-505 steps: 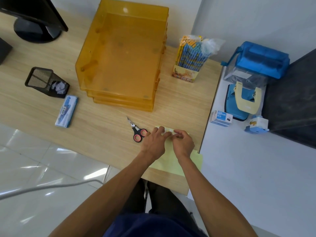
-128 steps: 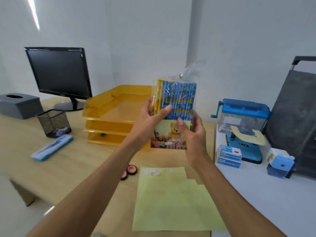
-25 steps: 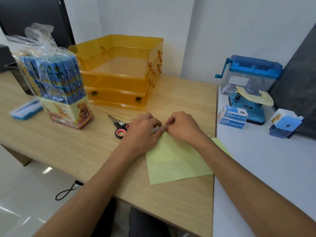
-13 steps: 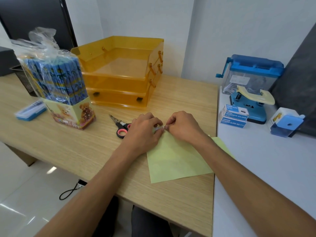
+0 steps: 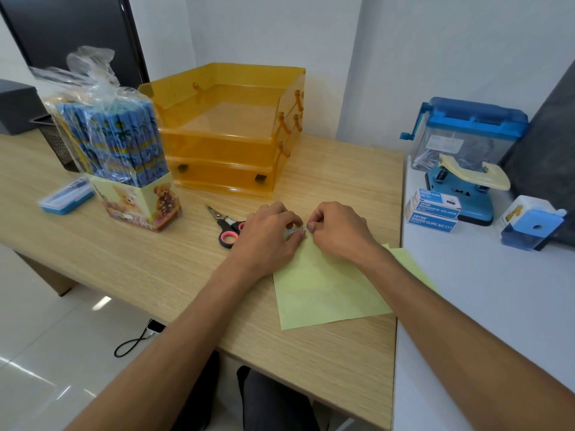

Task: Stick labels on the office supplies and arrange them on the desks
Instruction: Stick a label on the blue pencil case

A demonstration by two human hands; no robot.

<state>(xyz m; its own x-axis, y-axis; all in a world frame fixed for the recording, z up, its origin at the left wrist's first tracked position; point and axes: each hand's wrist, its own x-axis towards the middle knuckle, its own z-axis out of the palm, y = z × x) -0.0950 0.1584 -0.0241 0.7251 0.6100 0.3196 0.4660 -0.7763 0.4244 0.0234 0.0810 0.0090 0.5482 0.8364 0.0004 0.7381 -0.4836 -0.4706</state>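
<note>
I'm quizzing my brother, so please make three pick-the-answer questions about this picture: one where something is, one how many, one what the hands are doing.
1. Where do the black scissors with pink-lined handles lie?
A) on the floor
B) on the wooden desk, just left of the left hand
C) on the white desk

2. How many tiers has the see-through orange plastic tray stack?
A) two
B) five
C) three

3. What are the left hand and the right hand doing?
A) pinching a small pale sticker at the top edge of the pale yellow-green paper sheet
B) lying flat, open
C) gripping the scissors

Answers: 1 B, they rest on wood beside that hand. 2 C, three trays sit stacked. 3 A, both hands' fingertips meet on the sticker.
</note>
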